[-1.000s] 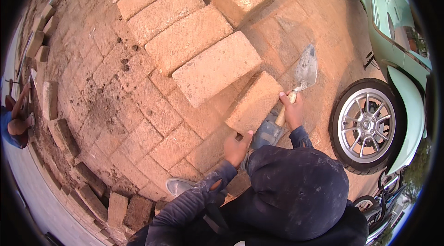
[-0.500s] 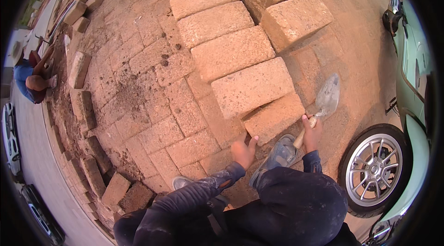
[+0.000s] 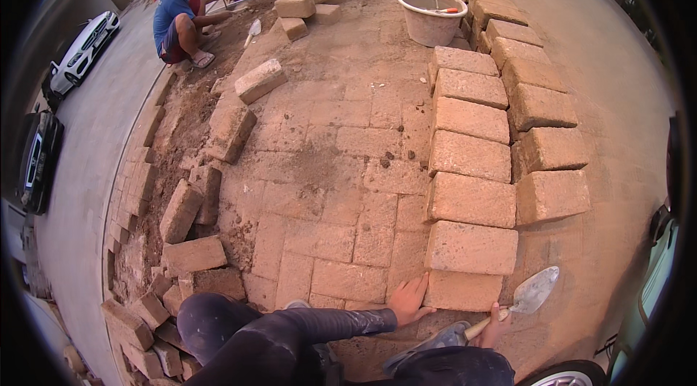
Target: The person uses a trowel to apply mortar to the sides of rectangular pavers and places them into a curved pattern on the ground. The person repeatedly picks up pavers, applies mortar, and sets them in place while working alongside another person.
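Across the middle, a broad floor of dusty, tan, rectangular pavers (image 3: 348, 241). Along its right side, two rows of rough, tan, rectangular blocks (image 3: 472, 155). Squatting at upper left, a person in a blue shirt and pale brimmed hat (image 3: 173, 19). At the left row's far end, a round, greyish tub (image 3: 428, 27). At that row's near end, between both hands, a rough, tan, flat-topped block (image 3: 462, 292). Just right of it, a trowel with grey metal blade and pale wooden handle (image 3: 536, 290). Well apart: bare left hand (image 3: 409, 302), fingers extended, against the block's left side; bare right hand (image 3: 492, 329), curled round the trowel's handle, fingertip near the block's right corner, contact impossible to tell.
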{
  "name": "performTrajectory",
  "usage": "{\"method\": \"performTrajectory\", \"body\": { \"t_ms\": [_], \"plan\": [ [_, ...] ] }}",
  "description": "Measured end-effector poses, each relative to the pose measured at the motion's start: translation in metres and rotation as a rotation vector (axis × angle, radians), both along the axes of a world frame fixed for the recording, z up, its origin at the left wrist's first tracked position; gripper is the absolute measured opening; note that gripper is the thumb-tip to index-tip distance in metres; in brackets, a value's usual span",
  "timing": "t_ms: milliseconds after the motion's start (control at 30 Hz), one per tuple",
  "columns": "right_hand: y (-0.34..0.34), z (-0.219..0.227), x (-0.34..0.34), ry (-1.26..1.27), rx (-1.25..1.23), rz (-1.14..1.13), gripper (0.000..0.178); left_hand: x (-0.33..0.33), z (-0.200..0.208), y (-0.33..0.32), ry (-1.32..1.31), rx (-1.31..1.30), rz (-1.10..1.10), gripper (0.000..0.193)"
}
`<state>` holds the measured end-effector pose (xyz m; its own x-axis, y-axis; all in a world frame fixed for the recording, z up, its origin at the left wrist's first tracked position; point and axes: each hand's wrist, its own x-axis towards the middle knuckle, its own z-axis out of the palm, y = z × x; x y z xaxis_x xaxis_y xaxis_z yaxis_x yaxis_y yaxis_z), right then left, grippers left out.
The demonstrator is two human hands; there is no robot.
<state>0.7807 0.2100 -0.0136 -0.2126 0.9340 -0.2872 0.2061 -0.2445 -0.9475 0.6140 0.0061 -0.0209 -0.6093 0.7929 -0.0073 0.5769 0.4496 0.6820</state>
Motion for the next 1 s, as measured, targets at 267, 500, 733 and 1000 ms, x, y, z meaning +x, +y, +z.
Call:
{"method": "performTrajectory", "body": {
  "t_ms": [267, 500, 733, 1000],
  "plan": [
    [0.038, 0.112, -0.075, -0.069, 0.496, -0.128, 0.023, -0.088, -0.021, -0.030, 0.205, 0.088, -0.301, 0.059],
    [-0.048, 0.209, -0.299, 0.220, 0.612, 0.900, 0.016, -0.253, 0.015, -0.160, 0.510, -0.110, 0.346, 0.019],
    [-0.185, 0.222, -0.412, 0.302, 0.150, 1.737, 0.017, -0.271, 0.179, -0.321, 0.462, -0.543, 0.592, 0.028],
    [-0.235, 0.171, -0.410, 0.266, -0.040, 2.118, 0.019, -0.024, 0.292, -0.482, 0.180, -0.908, 1.245, 0.038]
  ]
}}
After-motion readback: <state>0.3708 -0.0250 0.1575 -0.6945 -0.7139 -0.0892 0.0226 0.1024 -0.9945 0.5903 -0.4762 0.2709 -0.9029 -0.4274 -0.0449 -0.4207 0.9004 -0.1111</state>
